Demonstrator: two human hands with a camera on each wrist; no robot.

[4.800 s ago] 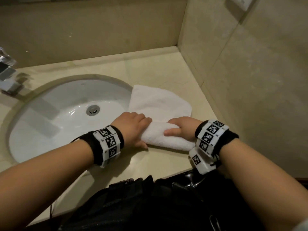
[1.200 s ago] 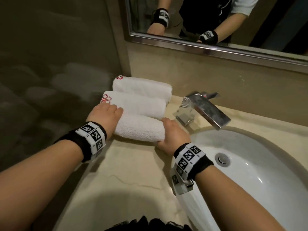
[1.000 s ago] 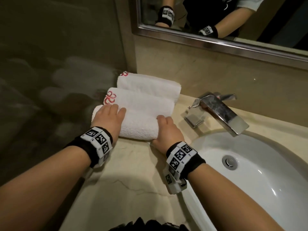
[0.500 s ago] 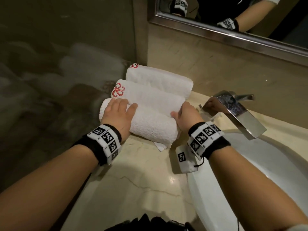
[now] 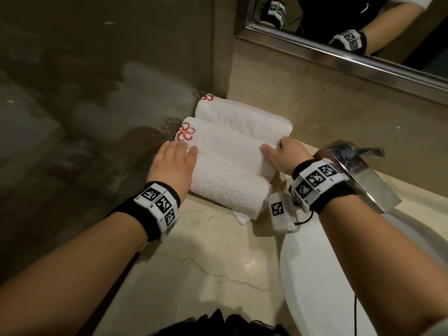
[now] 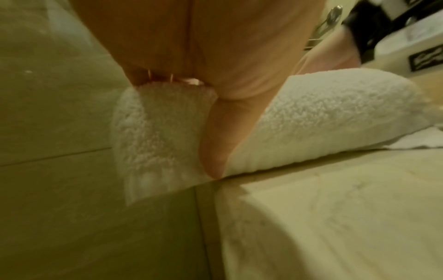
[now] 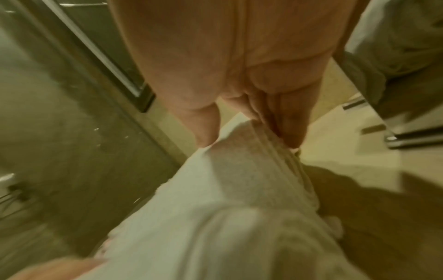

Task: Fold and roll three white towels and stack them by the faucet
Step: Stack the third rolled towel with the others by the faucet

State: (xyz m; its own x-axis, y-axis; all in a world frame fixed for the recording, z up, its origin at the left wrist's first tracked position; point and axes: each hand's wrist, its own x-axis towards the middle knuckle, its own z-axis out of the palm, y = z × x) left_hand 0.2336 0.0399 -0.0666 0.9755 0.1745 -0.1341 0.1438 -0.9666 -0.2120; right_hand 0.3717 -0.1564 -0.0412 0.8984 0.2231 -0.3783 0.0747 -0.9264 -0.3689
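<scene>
Three rolled white towels in a row at frame centre of the head view, pressed side by side on the counter (image 5: 218, 251): near roll (image 5: 228, 187), middle roll (image 5: 225, 144) with a red emblem at its left end, far roll (image 5: 242, 115) against the back wall. Faucet (image 5: 358, 170) just to the right of them, at centre right.

Left hand (image 5: 173, 166) laid flat on the left end of the near roll, fingers straight and together, thumb down the roll's front face in the left wrist view (image 6: 213, 147). Right hand (image 5: 283, 154) at the right end of the middle roll, thumb on top and fingers (image 7: 287, 128) curled over the end, pinching the towel edge.

Judged close to done, with only squaring up left. Risks from here:
- A loose white corner poking out under the near roll's right end (image 5: 240, 218) (likely an untucked tail); a careless release could let that roll slacken or unwind.
- A tug on the pinched edge could pull a layer of the middle roll out instead of aligning it.
- A push too far left could shove the rolls' ends against the wall and leave the row uneven.

Counter of pale, glossy, veined stone, probably slippery under terry. White basin (image 5: 327, 275) at lower right. Dark reflective wall panel (image 5: 97, 93) filling the left, beige tiled wall behind, steel-framed mirror (image 5: 339, 57) at upper right showing the person's arms.
</scene>
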